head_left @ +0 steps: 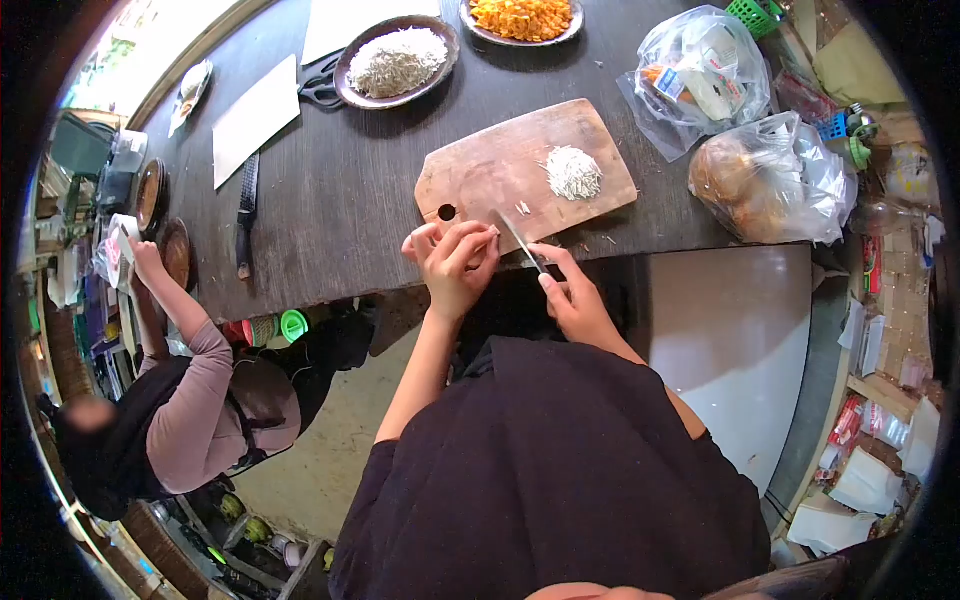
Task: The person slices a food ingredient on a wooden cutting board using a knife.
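Slicing, apparently: right fingers grip knife; left fingers curled, contents unclear. White shreds ahead of right; next stroke needs left clear.

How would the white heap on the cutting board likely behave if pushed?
The white heap would probably spread, since its thin pieces look loose. Being so slim, they seem light. Stray bits nearby on the cutting board suggest easy scattering.

Shreds on board, bags right

One board, one held knife, two heaped dishes, two bulging bags
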The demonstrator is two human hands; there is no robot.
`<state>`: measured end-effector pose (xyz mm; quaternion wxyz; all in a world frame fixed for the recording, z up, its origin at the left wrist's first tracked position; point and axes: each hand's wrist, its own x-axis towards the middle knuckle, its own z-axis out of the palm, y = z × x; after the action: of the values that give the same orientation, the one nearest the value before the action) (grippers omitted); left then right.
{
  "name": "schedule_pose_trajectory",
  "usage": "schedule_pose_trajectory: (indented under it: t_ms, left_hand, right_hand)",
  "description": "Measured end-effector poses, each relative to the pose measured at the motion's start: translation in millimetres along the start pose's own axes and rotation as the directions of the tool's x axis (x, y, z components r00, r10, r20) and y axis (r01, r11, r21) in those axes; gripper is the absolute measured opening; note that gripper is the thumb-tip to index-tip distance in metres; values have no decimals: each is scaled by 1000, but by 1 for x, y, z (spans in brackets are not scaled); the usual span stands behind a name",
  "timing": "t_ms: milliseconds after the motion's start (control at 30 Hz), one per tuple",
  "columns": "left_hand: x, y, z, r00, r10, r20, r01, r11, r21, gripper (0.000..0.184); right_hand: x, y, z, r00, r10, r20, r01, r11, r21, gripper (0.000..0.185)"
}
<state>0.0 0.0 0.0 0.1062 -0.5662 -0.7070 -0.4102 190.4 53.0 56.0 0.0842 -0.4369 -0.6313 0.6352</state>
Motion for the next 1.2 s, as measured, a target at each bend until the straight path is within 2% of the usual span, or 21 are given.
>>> schedule_pose_trajectory:
  t_ms: [100, 167, 200, 267, 367, 500, 567, 700, 767, 900, 967, 1033, 1133, 1200]
  left_hand:
    - [0, -5, -4, 1000, 15, -8, -15, 1000, 16, 15]
    - [0, -2, -1, 1000, 13, -21, -13, 1000, 7, 15]
    - [1, -1, -1, 1000, 18, -22, -18, 1000, 5, 15]
    - [3, 0, -1, 999, 27, -25, -26, 999, 21, 15]
    - [1, -1, 0, 1000, 12, -18, -13, 1000, -15, 14]
    - [2, 1, -1, 999, 21, -33, -21, 1000, 16, 13]
    - [3, 2, -1, 999, 24, -36, -23, 1000, 18, 12]
    - [2, 0, -1, 998, 52, -47, -52, 999, 0, 13]
    - [4, 2, -2, 997, 62, -51, -63, 998, -8, 14]
    - [3, -2, 2, 993, 86, -76, -90, 994, -63, 14]
    - [4, -2, 1, 990, 110, -84, -114, 993, -42, 13]
    - [4, -2, 3, 991, 101, -86, -105, 994, -40, 12]
    - [3, -4, 5, 990, 94, -104, -101, 993, -62, 11]
    - [1, -6, 5, 990, 108, -92, -115, 991, -72, 10]
  right_hand:
    - [-2, -3, 8, 997, -77, 12, 77, 997, 16, 41]
    - [-4, -9, 3, 988, -149, -35, 145, 983, -111, 39]
    - [-2, -6, 1, 988, -152, -39, 147, 983, -110, 39]
    - [9, 1, -8, 932, -338, -129, 309, 929, -203, 37]
    - [16, -4, -26, 945, -269, -185, 215, 940, -266, 36]
    - [11, -17, -35, 960, -226, -166, 181, 951, -250, 37]
    - [6, -19, -31, 911, -377, -168, 334, 912, -236, 36]
    - [0, -15, -15, 946, -300, -126, 280, 947, -157, 37]
    - [1, -7, -8, 975, -181, -132, 159, 974, -160, 37]
    - [-17, -3, 9, 914, -333, -229, 308, 941, -140, 37]
    - [-28, 6, 22, 931, -245, -270, 243, 969, -42, 38]
    - [-41, 12, 32, 916, -280, -288, 295, 955, 11, 38]
    - [-58, 18, 46, 949, -132, -286, 195, 959, 204, 38]
    - [-63, 24, 56, 946, -125, -299, 197, 954, 224, 38]
